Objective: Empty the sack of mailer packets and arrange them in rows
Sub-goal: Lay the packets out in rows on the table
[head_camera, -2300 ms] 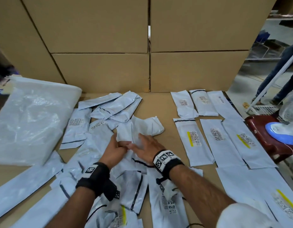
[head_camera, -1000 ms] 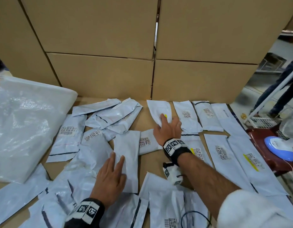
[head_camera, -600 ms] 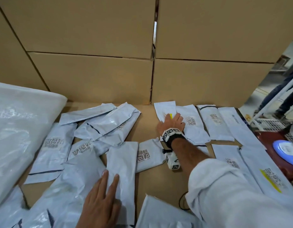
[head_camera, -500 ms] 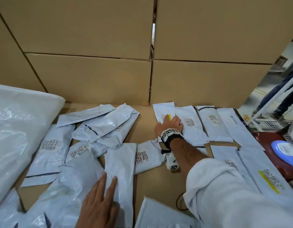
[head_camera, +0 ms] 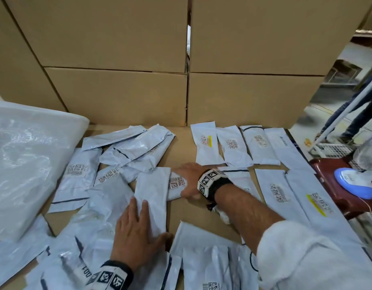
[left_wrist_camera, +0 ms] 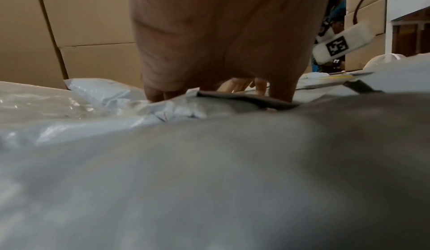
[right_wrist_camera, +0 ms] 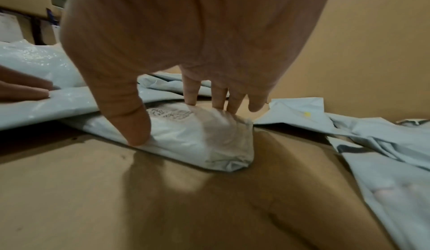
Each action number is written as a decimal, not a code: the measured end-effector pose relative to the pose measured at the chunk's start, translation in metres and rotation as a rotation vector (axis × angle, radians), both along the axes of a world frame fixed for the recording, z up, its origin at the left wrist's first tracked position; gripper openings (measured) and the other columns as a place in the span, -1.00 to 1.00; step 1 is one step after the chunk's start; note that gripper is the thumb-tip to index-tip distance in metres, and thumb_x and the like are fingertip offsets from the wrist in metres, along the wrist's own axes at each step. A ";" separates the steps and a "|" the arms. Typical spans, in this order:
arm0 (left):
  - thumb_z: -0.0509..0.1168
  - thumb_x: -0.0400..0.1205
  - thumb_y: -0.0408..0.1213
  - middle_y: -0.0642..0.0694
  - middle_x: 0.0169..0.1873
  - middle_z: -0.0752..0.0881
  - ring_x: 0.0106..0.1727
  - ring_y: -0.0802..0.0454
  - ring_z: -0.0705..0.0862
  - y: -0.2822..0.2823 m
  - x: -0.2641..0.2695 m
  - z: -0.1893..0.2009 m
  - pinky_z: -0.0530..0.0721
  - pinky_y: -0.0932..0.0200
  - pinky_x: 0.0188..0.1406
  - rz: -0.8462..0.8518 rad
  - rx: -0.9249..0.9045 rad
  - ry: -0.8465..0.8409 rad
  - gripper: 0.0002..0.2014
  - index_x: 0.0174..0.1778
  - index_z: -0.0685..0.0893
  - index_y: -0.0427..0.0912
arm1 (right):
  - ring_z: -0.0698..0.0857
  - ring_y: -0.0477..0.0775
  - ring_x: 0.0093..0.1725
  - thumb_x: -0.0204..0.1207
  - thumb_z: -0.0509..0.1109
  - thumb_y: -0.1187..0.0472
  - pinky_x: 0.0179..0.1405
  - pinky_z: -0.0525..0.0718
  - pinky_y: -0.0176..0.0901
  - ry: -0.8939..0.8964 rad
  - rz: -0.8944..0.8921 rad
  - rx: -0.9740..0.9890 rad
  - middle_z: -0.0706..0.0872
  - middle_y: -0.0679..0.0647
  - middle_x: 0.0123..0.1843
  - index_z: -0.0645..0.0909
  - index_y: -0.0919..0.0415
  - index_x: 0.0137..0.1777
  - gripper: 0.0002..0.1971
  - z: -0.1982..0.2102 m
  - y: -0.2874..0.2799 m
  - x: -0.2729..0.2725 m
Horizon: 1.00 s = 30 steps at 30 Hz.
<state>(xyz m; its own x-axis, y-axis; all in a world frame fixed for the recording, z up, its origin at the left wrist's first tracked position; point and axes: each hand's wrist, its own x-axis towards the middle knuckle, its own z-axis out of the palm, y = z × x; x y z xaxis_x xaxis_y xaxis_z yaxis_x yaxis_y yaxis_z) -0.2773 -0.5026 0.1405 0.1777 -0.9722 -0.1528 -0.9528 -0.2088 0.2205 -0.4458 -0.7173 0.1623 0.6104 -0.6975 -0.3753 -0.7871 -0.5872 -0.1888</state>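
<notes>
Our right hand [head_camera: 189, 181] curls thumb and fingers round a small packet [right_wrist_camera: 200, 134] at mid-table, its left end tucked under a longer mailer [head_camera: 152, 197]. Our left hand [head_camera: 137, 233] lies flat, fingers straight, on that mailer. A loose pile [head_camera: 126, 151] sits far left, neat rows [head_camera: 235, 148] far right, the sack [head_camera: 28, 160] at left

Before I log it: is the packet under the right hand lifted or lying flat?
Lying flat: packet rests on the cardboard; right hand grips it.
</notes>
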 end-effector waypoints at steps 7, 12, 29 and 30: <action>0.05 0.46 0.49 -0.45 0.68 0.07 0.64 -0.38 0.24 0.004 0.007 0.004 0.33 -0.18 0.57 0.089 -0.018 -0.039 0.07 0.67 0.18 -0.32 | 0.43 0.30 0.45 0.10 0.63 -0.40 0.48 0.44 0.16 0.038 -0.032 -0.133 0.38 0.17 0.47 0.20 -0.05 0.66 0.15 -0.008 0.044 -0.012; -0.11 0.51 0.44 -0.49 0.61 0.24 0.53 -0.43 0.39 0.010 0.007 0.004 0.48 -0.24 0.44 0.137 -0.047 -0.029 0.00 0.59 0.33 -0.37 | 0.37 0.34 0.47 0.25 0.59 -0.28 0.49 0.46 0.19 -0.011 -0.018 -0.086 0.31 0.20 0.54 0.08 -0.26 0.72 0.08 -0.016 0.063 -0.010; 0.13 0.60 0.35 -0.51 0.56 0.24 0.50 -0.49 0.35 0.012 0.013 -0.009 0.45 -0.30 0.44 0.161 -0.076 -0.022 -0.14 0.56 0.29 -0.34 | 0.19 0.40 0.54 0.47 0.20 -0.42 0.53 0.22 0.28 -0.005 -0.759 -0.223 0.14 0.32 0.64 -0.01 -0.07 0.76 -0.07 -0.011 0.157 -0.053; 0.12 0.60 0.35 -0.51 0.58 0.19 0.53 -0.49 0.31 0.013 0.012 -0.008 0.42 -0.31 0.46 0.158 -0.086 -0.024 -0.15 0.58 0.26 -0.30 | 0.15 0.42 0.59 0.50 0.20 -0.42 0.56 0.20 0.30 0.016 -0.772 -0.199 0.09 0.33 0.68 -0.06 -0.07 0.77 -0.06 -0.016 0.160 -0.053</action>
